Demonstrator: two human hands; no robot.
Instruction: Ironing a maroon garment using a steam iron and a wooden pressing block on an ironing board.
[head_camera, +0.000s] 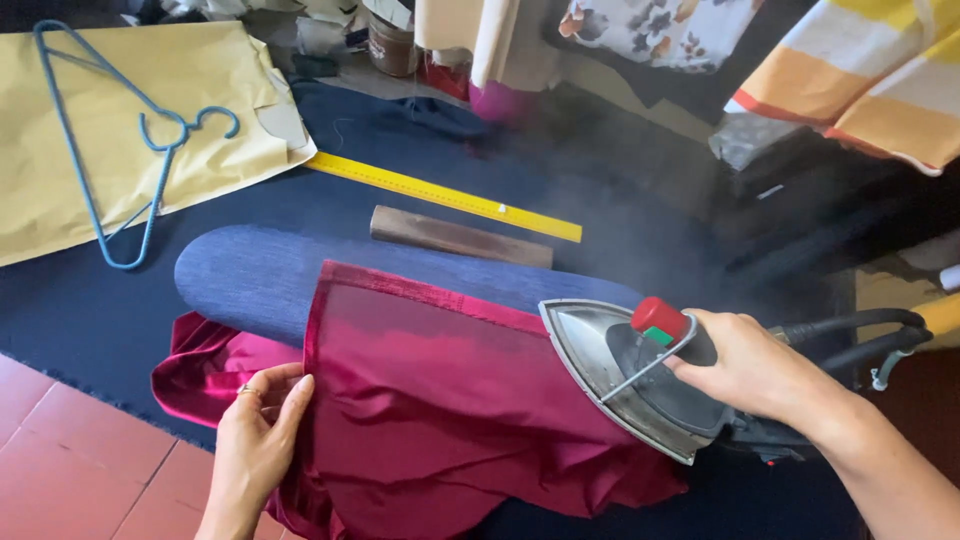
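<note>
A dark red satin garment (440, 390) is draped over a blue padded sleeve board (250, 265). My right hand (750, 365) grips the handle of a metal steam iron (630, 375) with a red and green knob, tilted up at the cloth's right edge. Steam drifts above it. My left hand (262, 430) rests on the cloth's left edge, fingers pinching the fabric near the board's side.
A yellow ruler (440, 195) and a wooden block (460, 237) lie behind the board on dark blue cloth. Blue hangers (120, 140) lie on yellow paper (200, 80) at the far left. Striped and flowered fabrics (870, 70) hang at the back right. Red floor tiles (70, 460) show at the lower left.
</note>
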